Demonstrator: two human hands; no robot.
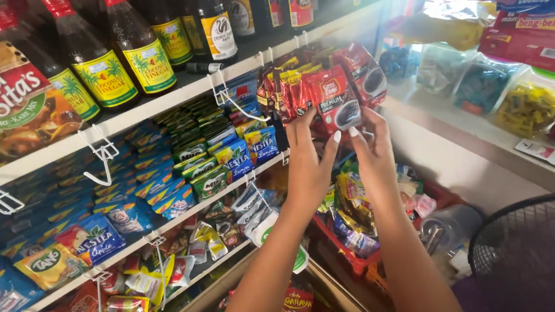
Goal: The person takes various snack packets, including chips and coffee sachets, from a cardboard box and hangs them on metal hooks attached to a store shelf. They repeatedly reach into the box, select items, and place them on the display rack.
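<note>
Both hands up at hanging strip of red coffee sachets (334,101), under bottle shelf (172,98). Left hand (309,163) pinches strip's lower edge; right hand (372,149) fingers closed on front sachet. Step looks like handling one sachet; next calls for steady pull, strip held firm.

Red coffee sachets (332,97) hanging mid-shelf, blue and green drink sachets (224,154) left, yellow-labelled dark bottles (141,47) above.

Both arms reach up, left hand (308,163) and right hand (374,151) pinching.
</note>
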